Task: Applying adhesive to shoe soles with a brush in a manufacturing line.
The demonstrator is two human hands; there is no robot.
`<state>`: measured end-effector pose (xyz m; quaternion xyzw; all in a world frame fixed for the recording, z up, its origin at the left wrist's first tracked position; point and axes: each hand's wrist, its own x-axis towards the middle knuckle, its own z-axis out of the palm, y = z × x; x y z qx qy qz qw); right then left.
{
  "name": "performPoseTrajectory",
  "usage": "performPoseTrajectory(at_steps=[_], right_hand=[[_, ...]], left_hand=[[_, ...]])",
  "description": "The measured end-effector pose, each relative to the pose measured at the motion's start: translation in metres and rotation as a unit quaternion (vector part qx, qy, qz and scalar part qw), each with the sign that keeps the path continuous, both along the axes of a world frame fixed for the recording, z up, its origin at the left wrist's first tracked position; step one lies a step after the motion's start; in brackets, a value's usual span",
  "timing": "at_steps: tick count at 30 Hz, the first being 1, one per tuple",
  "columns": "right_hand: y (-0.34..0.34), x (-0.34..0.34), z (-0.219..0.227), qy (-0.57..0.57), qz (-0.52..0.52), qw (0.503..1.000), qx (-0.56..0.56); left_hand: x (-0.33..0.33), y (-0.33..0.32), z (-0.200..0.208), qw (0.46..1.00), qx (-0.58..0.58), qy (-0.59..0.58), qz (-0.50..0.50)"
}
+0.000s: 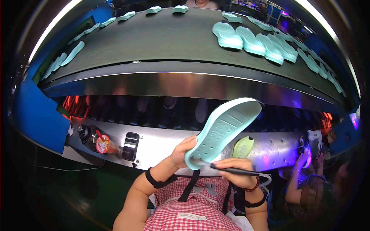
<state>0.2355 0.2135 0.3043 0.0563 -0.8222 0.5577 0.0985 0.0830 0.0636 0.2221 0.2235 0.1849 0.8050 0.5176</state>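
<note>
A mint-green shoe sole (225,125) is held tilted above the metal bench, its hollow inner side facing me. My left hand (183,152) grips it by the left edge near the lower end, thumb along the rim. In my right hand (238,174) is a brush with a black handle (239,171), its pale tip at the inside of the sole's lower end. The bristles are too small to make out clearly. Behind my right hand, a yellow-green sole-shaped piece (243,147) lies on the bench.
Beyond the steel bench (154,152) runs a dark conveyor belt (150,42) carrying several mint soles (252,41). At the left stand a dark bottle (87,135) and a cup with a red straw (105,144), beside a black phone (130,146). A co-worker's arm (296,184) shows at right.
</note>
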Motion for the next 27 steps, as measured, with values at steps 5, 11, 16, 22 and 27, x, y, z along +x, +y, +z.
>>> performPoseTrajectory(at_steps=[5, 11, 16, 22, 27], right_hand=[[0.013, 0.010, 0.003, 0.012, 0.149, 0.988, 0.024], [0.027, 0.016, 0.018, -0.005, 0.184, 0.968, 0.168], [0.029, 0.023, 0.017, 0.030, 0.134, 0.981, 0.135], [0.034, 0.032, 0.013, 0.080, 0.071, 0.991, 0.076], [0.034, 0.037, 0.007, 0.035, 0.109, 0.987, 0.111]], left_hand=[[-0.001, 0.000, 0.014, 0.984, -0.105, -0.024, -0.139], [-0.003, 0.005, 0.032, 0.948, -0.219, 0.117, -0.197], [-0.010, -0.002, 0.037, 0.940, -0.246, 0.080, -0.224], [-0.015, -0.018, 0.024, 0.949, -0.254, 0.035, -0.185], [-0.020, -0.029, 0.026, 0.967, -0.203, 0.068, -0.135]])
